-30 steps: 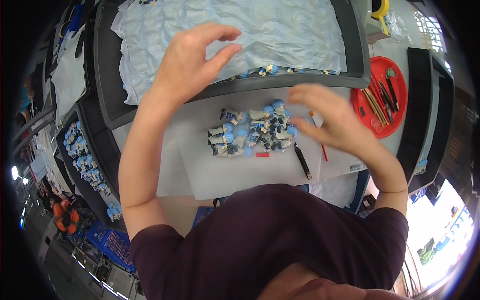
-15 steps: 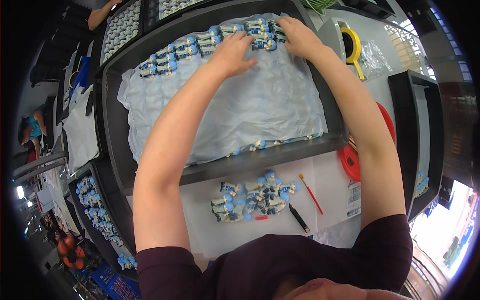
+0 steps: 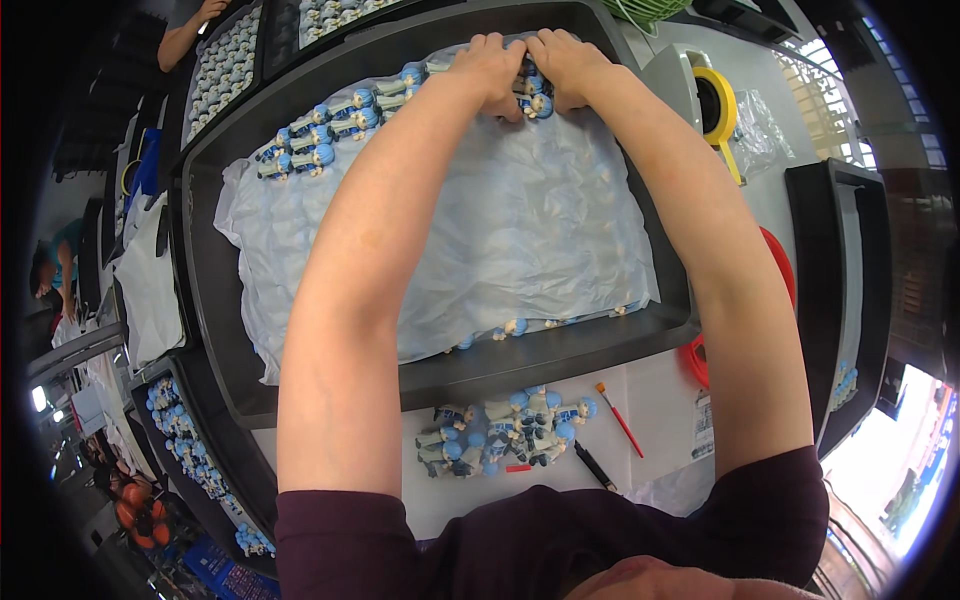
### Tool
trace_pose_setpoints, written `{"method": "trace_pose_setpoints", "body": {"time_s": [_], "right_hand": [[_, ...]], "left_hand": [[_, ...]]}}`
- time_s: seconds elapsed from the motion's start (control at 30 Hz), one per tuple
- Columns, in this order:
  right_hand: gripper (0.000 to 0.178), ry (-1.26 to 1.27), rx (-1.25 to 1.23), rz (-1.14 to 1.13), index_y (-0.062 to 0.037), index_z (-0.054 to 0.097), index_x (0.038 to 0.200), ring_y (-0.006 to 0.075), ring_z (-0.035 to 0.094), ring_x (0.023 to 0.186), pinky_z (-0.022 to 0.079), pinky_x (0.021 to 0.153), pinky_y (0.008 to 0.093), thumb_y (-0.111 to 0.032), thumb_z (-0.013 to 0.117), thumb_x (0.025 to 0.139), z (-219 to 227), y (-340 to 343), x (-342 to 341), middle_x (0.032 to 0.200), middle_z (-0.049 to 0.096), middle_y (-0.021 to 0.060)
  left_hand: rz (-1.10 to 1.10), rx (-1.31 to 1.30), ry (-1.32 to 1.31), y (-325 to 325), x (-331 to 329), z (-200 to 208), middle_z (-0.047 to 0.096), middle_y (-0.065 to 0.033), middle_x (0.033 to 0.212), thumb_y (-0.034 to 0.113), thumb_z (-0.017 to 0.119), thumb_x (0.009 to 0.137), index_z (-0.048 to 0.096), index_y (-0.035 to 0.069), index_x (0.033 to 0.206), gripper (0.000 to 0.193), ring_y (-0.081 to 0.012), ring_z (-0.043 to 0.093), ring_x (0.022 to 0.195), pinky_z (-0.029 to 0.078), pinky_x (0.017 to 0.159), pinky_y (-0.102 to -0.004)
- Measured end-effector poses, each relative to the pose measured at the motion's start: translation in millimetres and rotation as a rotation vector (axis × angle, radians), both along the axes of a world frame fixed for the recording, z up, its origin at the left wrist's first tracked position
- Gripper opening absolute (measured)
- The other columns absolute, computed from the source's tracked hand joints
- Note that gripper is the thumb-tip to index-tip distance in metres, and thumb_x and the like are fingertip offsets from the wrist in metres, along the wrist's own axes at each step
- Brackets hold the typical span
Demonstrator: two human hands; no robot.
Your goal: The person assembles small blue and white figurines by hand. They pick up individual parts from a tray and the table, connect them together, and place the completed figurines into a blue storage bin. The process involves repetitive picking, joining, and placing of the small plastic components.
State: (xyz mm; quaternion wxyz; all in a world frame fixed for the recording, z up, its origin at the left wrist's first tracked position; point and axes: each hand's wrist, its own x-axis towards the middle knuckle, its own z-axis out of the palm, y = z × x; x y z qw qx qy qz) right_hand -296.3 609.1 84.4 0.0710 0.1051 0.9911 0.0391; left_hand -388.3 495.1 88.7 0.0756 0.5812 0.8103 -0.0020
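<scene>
Though illegible, a label [image 3: 704,425] far from left hand [image 3: 488,72] and right hand [image 3: 573,68], curved fingers [image 3: 494,44] round figurines [image 3: 541,103], grip unclear.

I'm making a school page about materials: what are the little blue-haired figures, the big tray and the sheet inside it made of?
Figures: probably smooth plastic, with painted-looking colours.
Big tray: likely dark plastic, dull, with rounded corners.
Sheet: thin plastic film or tissue, I can't tell which; it's wrinkled and looks slightly see-through.
</scene>
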Motion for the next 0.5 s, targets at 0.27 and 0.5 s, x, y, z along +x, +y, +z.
{"method": "trace_pose_setpoints", "body": {"time_s": [0.27,0.5], "right_hand": [[0.041,0.395,-0.073,0.008,-0.0046,0.054,0.094,0.0309,0.046,0.095,0.045,0.080,0.0348,-0.006,0.068,0.056,3,0,17,0.100,0.045,0.0149],[0.037,0.535,-0.442,0.096,-0.0035,0.054,0.087,0.0298,0.048,0.087,0.042,0.078,0.0351,-0.009,0.069,0.054,107,-85,100,0.086,0.048,0.0151]], "left_hand": [[0.151,-0.113,-0.056,8,10,5,0.044,-0.0192,0.121,0.037,0.080,0.051,0.035,0.012,0.132,0.096,-0.0357,0.042,0.117,0.037,0.096,-0.0438],[0.122,0.044,0.028,-18,19,13,0.047,-0.0205,0.109,0.025,0.081,0.045,0.038,0.007,0.121,0.089,-0.0345,0.047,0.103,0.042,0.087,-0.0438]]}}
